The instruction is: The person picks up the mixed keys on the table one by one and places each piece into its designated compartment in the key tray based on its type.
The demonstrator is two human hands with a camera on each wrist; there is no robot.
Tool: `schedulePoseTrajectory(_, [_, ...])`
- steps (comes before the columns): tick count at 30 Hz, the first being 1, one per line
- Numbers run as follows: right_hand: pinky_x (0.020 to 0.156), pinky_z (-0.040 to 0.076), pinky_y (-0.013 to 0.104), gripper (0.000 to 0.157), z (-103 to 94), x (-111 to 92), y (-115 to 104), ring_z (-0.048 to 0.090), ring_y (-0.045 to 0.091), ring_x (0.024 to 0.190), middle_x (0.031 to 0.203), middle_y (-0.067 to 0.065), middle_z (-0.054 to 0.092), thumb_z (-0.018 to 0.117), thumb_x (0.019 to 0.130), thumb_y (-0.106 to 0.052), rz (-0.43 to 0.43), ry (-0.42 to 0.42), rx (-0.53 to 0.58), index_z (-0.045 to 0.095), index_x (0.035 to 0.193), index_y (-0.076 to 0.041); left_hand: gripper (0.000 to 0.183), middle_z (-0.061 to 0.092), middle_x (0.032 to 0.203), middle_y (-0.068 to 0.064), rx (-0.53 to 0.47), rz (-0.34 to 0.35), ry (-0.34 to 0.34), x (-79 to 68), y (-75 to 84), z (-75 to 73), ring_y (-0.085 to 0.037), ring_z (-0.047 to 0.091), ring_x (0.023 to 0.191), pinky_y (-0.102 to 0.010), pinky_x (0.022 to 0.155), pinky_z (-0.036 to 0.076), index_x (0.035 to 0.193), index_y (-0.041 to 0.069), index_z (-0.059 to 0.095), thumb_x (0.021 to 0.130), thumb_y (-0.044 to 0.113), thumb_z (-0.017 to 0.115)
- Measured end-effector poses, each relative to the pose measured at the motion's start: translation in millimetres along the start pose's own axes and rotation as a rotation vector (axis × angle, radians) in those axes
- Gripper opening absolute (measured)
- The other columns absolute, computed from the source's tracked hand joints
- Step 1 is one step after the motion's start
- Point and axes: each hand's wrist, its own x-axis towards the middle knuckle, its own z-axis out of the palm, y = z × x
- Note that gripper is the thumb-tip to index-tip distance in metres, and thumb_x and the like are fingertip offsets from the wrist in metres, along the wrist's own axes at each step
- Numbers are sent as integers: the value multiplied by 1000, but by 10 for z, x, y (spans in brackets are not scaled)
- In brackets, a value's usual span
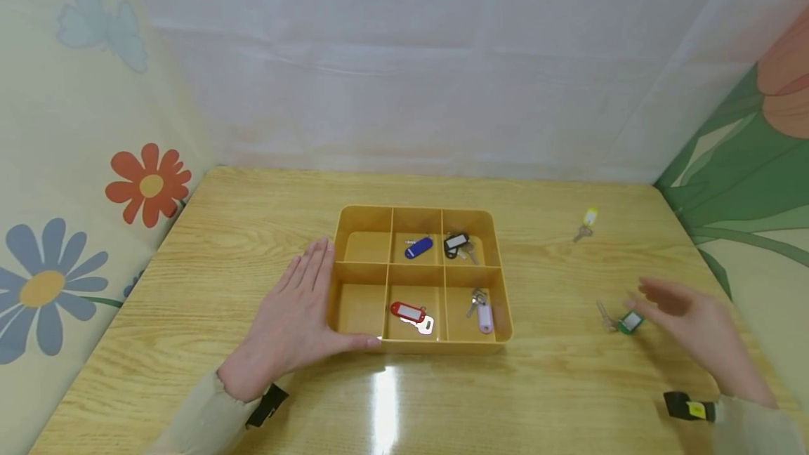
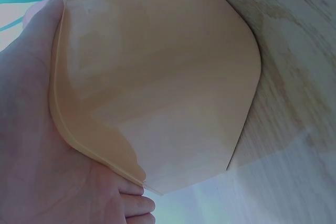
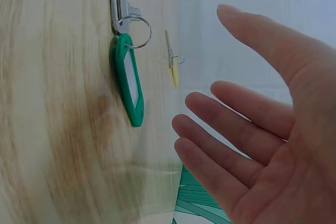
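Observation:
A yellow-brown divided tray (image 1: 387,348) sits mid-table. My left hand (image 1: 293,311) rests at its front left corner, fingers straight along the left wall and thumb along the front rim; in the left wrist view, the palm lies against the tray rim (image 2: 59,103). My right hand (image 1: 692,325) hovers, fingers spread, just right of a key with a green tag (image 1: 630,322). The right wrist view shows the green tag (image 3: 127,80) and its ring on the table, apart from the open fingers.
In the tray lie a blue tag (image 1: 418,248) back middle, black tags with keys (image 1: 456,242) back right, a red tag (image 1: 407,312) with a key front middle, and a lilac tag (image 1: 484,318) with keys front right. A yellow-tagged key (image 1: 584,231) lies back right on the table.

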Motion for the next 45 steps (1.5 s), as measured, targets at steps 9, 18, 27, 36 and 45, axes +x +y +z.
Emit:
schedulePoseTrajectory(9, [68, 43, 9, 71, 54, -2, 39, 66, 37, 109, 131, 26, 63, 77, 91, -43, 13, -43, -4, 58, 139, 6, 150, -3, 167, -19, -3, -5, -2, 1, -1, 14, -35, 3, 154, -49, 123, 11, 160, -5, 4, 64, 103, 42])
schedulePoseTrajectory(18, [69, 46, 10, 69, 79, -20, 65, 65, 41, 106, 125, 27, 66, 78, 90, -43, 5, -84, -40, 61, 135, 7, 150, -3, 167, -19, -2, -1, 1, 0, 1, 4, -35, 3, 154, -49, 123, 11, 160, -5, 4, 64, 103, 42])
schedulePoseTrajectory(27, [70, 51, 19, 73, 81, -19, 101, 67, 28, 98, 124, 24, 67, 81, 87, -46, 28, -124, -59, 61, 135, 6, 149, -2, 167, -20, -3, 2, 4, -5, -3, 7, -35, 3, 154, -50, 123, 11, 160, -5, 5, 64, 102, 42])
schedulePoseTrajectory(36, [76, 56, 49, 73, 72, 9, 134, 66, 33, 95, 113, 24, 70, 82, 85, -46, 41, -128, -101, 63, 130, 8, 149, -1, 167, -21, 3, 3, -3, -5, -2, 0, -35, 2, 154, -49, 123, 11, 160, -5, 4, 65, 102, 42])
schedulePoseTrajectory(45, [70, 56, 45, 73, 61, 37, 150, 65, 35, 91, 106, 22, 70, 84, 84, -45, 57, -149, -130, 63, 125, 12, 149, -3, 167, -19, 2, -1, -9, -1, -1, -3, -35, 3, 154, -49, 123, 10, 160, -5, 4, 64, 103, 41])
